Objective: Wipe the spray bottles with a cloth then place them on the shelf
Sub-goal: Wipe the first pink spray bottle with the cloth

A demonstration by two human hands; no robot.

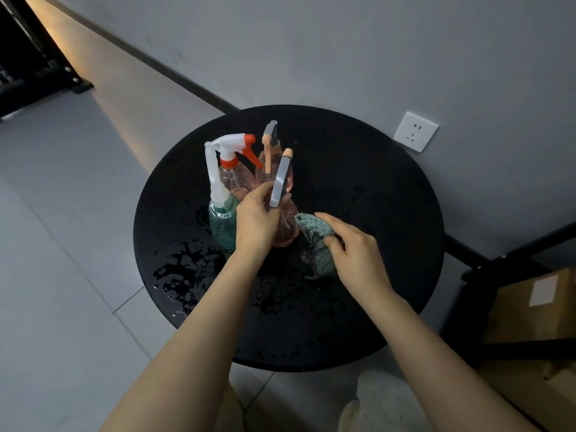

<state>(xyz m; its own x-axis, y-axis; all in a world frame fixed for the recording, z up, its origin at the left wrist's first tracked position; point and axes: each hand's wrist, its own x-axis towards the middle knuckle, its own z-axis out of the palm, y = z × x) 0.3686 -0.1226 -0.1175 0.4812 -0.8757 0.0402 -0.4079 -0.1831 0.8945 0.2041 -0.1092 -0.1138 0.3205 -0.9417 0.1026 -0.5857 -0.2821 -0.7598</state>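
Several spray bottles stand together on a round black table (358, 188). My left hand (257, 215) grips the neck of a pink bottle with a grey trigger head (280, 182); its pink body (288, 226) shows just right of the hand. My right hand (352, 247) holds a teal cloth (313, 232) bunched against that bottle's right side. A teal bottle with a white sprayer (223, 219) stands to the left. Behind are a pink bottle with a white and orange trigger (237, 169) and another pink bottle with a grey and peach head (269, 141).
Water is puddled on the table's near left part (184, 269). A black shelf frame (34, 60) stands at the far left. A dark rack with cardboard boxes (536, 307) is on the right. A white wall socket (416, 131) sits behind the table.
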